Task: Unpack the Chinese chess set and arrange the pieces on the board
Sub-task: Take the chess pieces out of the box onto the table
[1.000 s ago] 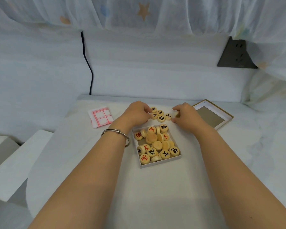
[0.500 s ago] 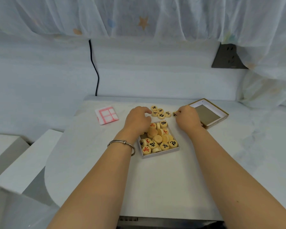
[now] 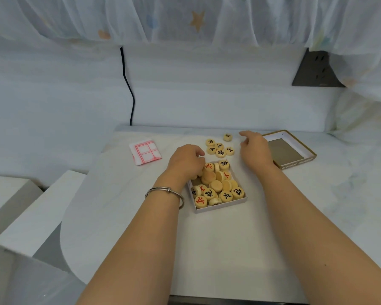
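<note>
Right hand (image 3: 254,148), now relaxed, has set a piece (image 3: 227,137) beyond the cluster (image 3: 220,149); hold of left hand (image 3: 185,160) unclear.

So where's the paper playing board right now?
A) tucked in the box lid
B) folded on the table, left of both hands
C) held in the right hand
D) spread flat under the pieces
B: the folded board with red lines lies on the table, left of the left hand, apart from the box.

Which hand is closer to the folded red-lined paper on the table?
Left. The left hand sits right of the folded paper, over a corner of the box; the right hand is farther right, beyond the loose pieces, beside the lid.
</note>
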